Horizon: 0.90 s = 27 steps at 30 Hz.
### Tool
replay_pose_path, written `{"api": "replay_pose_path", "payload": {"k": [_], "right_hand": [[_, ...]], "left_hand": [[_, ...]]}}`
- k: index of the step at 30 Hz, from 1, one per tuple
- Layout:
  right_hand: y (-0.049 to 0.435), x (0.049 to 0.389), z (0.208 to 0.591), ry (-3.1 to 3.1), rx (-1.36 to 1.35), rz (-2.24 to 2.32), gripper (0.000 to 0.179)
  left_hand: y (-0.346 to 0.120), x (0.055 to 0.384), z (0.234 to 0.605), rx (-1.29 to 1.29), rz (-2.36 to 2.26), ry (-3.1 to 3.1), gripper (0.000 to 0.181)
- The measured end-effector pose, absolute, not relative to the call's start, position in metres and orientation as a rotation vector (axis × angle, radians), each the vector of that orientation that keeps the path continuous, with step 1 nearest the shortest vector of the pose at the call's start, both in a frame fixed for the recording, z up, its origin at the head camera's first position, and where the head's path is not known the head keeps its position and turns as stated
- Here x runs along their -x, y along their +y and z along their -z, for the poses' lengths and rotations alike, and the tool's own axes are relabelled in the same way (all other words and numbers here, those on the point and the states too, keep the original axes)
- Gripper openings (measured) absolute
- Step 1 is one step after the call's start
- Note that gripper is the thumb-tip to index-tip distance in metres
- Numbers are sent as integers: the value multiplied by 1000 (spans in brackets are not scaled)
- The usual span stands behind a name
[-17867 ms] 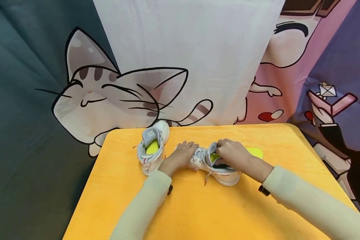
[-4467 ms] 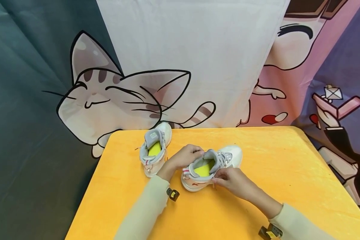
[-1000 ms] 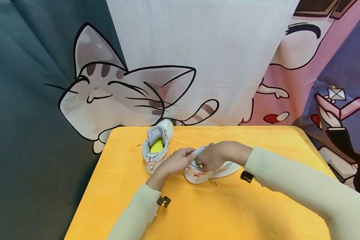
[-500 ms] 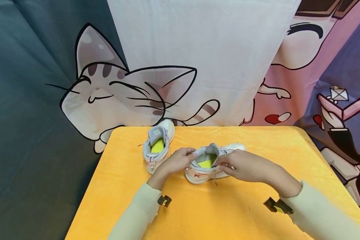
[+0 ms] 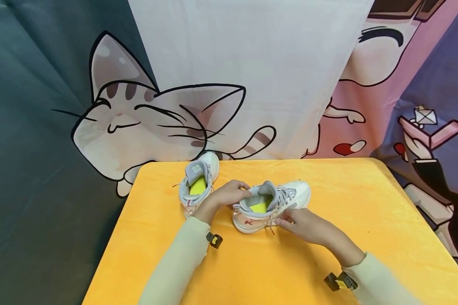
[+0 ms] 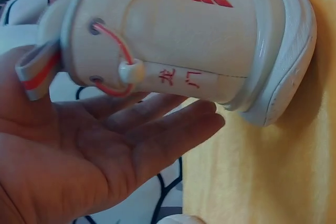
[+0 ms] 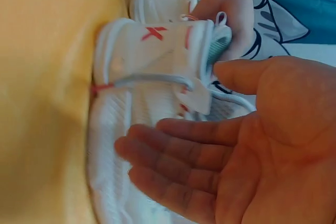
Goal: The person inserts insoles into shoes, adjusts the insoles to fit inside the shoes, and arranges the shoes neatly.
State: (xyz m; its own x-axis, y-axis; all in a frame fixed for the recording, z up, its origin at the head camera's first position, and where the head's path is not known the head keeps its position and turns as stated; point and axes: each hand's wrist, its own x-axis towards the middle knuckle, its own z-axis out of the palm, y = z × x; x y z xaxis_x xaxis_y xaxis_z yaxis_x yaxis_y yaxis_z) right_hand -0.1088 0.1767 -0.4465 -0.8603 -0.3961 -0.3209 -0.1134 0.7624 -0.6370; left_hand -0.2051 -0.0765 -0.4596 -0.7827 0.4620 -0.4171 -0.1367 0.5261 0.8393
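Note:
A white and pale peach sneaker point(image 5: 299, 195) lies sole-down in front of me, toe pointing right, with a yellow-green insole point(image 5: 260, 206) visible inside its collar. At its heel is my left hand point(image 5: 229, 194). The left wrist view shows those fingers point(image 6: 173, 135) fairly straight alongside the heel; the thumb's end, by the collar, is hidden. My right hand point(image 5: 309, 224) is beside the sneaker's near side, its fingers point(image 7: 173, 150) loosely extended in the right wrist view. Whether they touch the shoe, I cannot tell. A lace tip dangles near the thumb.
The matching sneaker point(image 5: 210, 165) stands further left, toe toward the backdrop, also with a yellow-green insole point(image 5: 198, 186) inside. Both shoes are on a yellow-covered table point(image 5: 252, 271). A printed cloth backdrop point(image 5: 282, 63) rises right behind the table's far edge.
Since a second ago my right hand has come out of the sneaker to its near side. Much earlier, that sneaker pointed left and a yellow-green insole lay on the table.

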Motion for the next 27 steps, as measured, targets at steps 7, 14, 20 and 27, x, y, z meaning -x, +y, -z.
{"api": "replay_pose_path", "payload": {"k": [7, 14, 20, 27], "right_hand": [[167, 105, 460, 2518, 320, 954, 30], [164, 104, 454, 2529, 297, 960, 34], [170, 108, 448, 2537, 271, 973, 37], [179, 121, 449, 2559, 273, 952, 37]], "left_hand": [[-73, 208, 462, -288, -1264, 2094, 33], [-70, 195, 454, -295, -1307, 2090, 32], [-60, 177, 449, -247, -1303, 2167, 30], [-46, 162, 453, -176, -1339, 2232, 28]]}}
